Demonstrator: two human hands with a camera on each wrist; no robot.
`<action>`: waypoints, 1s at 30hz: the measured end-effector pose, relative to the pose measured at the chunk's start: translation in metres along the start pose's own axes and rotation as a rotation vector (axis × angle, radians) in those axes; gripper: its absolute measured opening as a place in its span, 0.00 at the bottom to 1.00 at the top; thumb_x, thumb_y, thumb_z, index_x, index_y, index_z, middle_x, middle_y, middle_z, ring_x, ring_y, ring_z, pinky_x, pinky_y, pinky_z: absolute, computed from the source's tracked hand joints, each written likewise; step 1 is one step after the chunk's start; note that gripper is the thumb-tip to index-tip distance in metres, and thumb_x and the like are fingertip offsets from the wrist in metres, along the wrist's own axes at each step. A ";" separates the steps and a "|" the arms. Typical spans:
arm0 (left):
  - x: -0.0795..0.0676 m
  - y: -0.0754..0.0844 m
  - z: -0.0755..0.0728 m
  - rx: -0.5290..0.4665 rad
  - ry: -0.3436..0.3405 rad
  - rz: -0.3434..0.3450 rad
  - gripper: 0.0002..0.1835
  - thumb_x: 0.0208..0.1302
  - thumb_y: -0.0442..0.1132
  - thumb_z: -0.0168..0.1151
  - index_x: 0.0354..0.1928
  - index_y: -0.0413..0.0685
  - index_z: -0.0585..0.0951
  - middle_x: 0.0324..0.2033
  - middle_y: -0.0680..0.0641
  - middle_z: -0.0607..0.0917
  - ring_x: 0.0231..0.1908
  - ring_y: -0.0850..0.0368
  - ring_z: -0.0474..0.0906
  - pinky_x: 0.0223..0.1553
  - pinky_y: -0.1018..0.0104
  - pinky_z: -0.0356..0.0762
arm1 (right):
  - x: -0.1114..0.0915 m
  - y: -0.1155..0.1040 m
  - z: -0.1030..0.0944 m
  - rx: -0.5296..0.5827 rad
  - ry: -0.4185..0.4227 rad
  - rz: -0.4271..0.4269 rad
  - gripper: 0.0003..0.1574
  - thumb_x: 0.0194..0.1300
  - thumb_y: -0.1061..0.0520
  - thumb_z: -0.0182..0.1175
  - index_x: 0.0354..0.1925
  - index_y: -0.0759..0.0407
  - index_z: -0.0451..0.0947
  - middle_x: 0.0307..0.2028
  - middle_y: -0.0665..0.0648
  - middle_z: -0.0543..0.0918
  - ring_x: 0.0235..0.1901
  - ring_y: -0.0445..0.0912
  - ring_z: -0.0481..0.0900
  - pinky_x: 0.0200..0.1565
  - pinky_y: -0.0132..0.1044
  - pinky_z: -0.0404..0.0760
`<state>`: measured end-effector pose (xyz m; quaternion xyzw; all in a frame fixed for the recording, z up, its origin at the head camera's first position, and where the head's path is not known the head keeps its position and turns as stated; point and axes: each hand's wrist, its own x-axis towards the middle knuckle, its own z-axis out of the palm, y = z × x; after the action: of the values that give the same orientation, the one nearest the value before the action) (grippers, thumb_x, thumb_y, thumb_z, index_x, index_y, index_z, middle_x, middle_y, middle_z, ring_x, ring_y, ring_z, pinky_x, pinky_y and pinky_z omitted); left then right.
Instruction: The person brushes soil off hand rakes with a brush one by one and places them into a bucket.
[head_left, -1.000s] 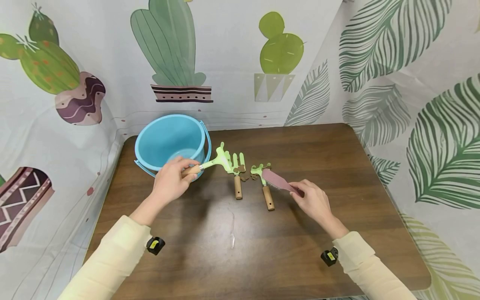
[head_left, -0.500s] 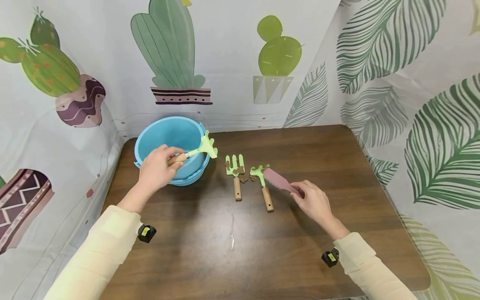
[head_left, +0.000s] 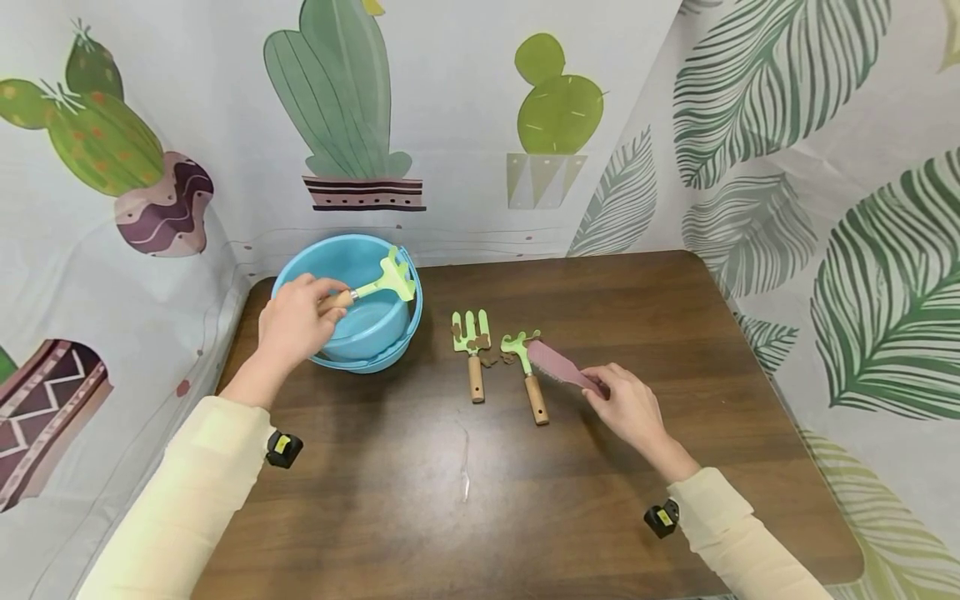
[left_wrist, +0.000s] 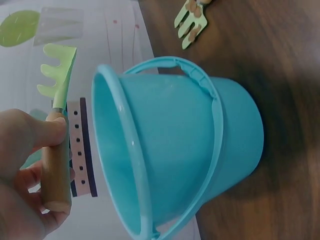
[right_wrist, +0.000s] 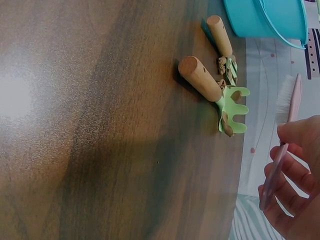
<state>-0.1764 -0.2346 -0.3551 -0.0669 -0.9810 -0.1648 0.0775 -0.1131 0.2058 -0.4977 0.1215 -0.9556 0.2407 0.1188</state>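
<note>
My left hand (head_left: 298,318) grips the wooden handle of a small green garden rake (head_left: 392,278), held over the blue bucket (head_left: 412,325) at the back left. In the left wrist view the rake's tines look clean, and the bucket's opening faces the hand. My right hand (head_left: 628,403) holds a pink brush (head_left: 557,364) by its handle, bristles downward. Beneath and beside the brush tip lies a second green rake (head_left: 536,397) with brown clumps on its head. A green hand fork (head_left: 476,373) with similar clumps lies to its left.
Brown crumbs (head_left: 488,362) lie on the wooden table (head_left: 600,517) between the fork and the second rake. A patterned cloth (head_left: 465,125) hangs behind the table. The bucket's handle (left_wrist: 200,80) hangs down its outer side.
My left hand has carried the clean rake leftward from above the fork to over the bucket. The right hand and brush have stayed nearly still.
</note>
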 end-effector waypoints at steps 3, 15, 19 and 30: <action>0.002 -0.003 -0.004 0.014 0.004 -0.013 0.15 0.55 0.39 0.62 0.47 0.55 0.81 0.35 0.44 0.77 0.34 0.45 0.73 0.28 0.50 0.70 | 0.000 0.000 -0.001 0.002 0.000 -0.003 0.16 0.50 0.58 0.68 0.41 0.52 0.81 0.30 0.50 0.80 0.25 0.41 0.72 0.24 0.36 0.70; 0.012 -0.014 -0.014 0.075 -0.033 -0.045 0.17 0.55 0.40 0.62 0.48 0.50 0.80 0.33 0.41 0.77 0.31 0.43 0.72 0.24 0.52 0.68 | -0.002 0.001 -0.001 -0.003 0.007 -0.013 0.15 0.50 0.56 0.68 0.40 0.51 0.82 0.30 0.48 0.81 0.25 0.41 0.73 0.25 0.37 0.70; 0.015 -0.015 -0.015 0.094 -0.062 -0.054 0.17 0.56 0.40 0.61 0.49 0.49 0.79 0.36 0.39 0.77 0.34 0.41 0.72 0.26 0.50 0.69 | -0.001 0.000 -0.001 -0.004 0.004 -0.012 0.15 0.50 0.56 0.68 0.40 0.51 0.82 0.31 0.49 0.81 0.26 0.41 0.74 0.25 0.38 0.71; 0.025 -0.018 -0.017 0.198 -0.132 -0.035 0.16 0.57 0.39 0.60 0.48 0.49 0.80 0.42 0.38 0.78 0.39 0.34 0.73 0.34 0.44 0.72 | -0.003 0.000 0.001 -0.007 -0.010 -0.005 0.15 0.50 0.57 0.68 0.41 0.50 0.82 0.32 0.49 0.81 0.26 0.42 0.75 0.26 0.39 0.71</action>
<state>-0.2018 -0.2543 -0.3405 -0.0526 -0.9964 -0.0638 0.0159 -0.1107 0.2055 -0.4995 0.1246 -0.9567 0.2363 0.1153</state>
